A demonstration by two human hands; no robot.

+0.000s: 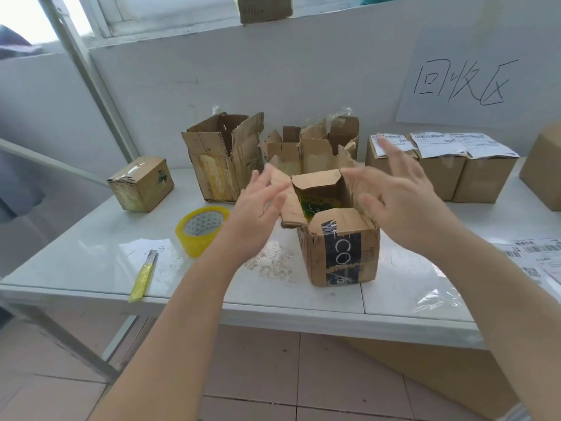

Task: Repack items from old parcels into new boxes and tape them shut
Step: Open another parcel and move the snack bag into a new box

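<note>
Floor level: flat cardboard (440, 375) lies under the worktop (273, 302).

Front edge, left: yellow knife (142, 276) lies flat, blade end pointing away. Front right: clear film (434, 296). Loose labels (540, 256) lie at the right edge.

Centre: open box (340, 247), worn, with black tape down its front face and all flaps up. The item (312, 202), in green/yellow packaging, sits inside with only its top showing past the flaps.

Tape (202, 230): yellow roll, just left of the open box, tilted on its side.

Left hand (258, 208): over the open box's left flap. Fingers (261, 183) are straight and spread, holding nothing. Motion blur, so I cannot tell whether they touch the flap.

Right hand (403, 202): above the open box's right side. Fingers (391, 153) are splayed wide and hold nothing. It looks clear of the cardboard, but is also blurred.

Further back, left: small box (141, 183), closed and scuffed, well apart from the rest.

Behind the tape: tall torn box (224, 156), top ripped open. Beside it, behind the open box: low torn box (312, 147), flaps ragged. Contents of both are not visible.

Back right: row of three sealed boxes (440, 174), side by side and touching, with a shipping label on top of each. Past them, at the frame edge: big box (543, 168), partly cut off.

Wall: white paper sign (461, 80) with handwritten characters, above the sealed boxes.

Window sill at the top: one more carton (264, 7), only its lower part in frame.
</note>
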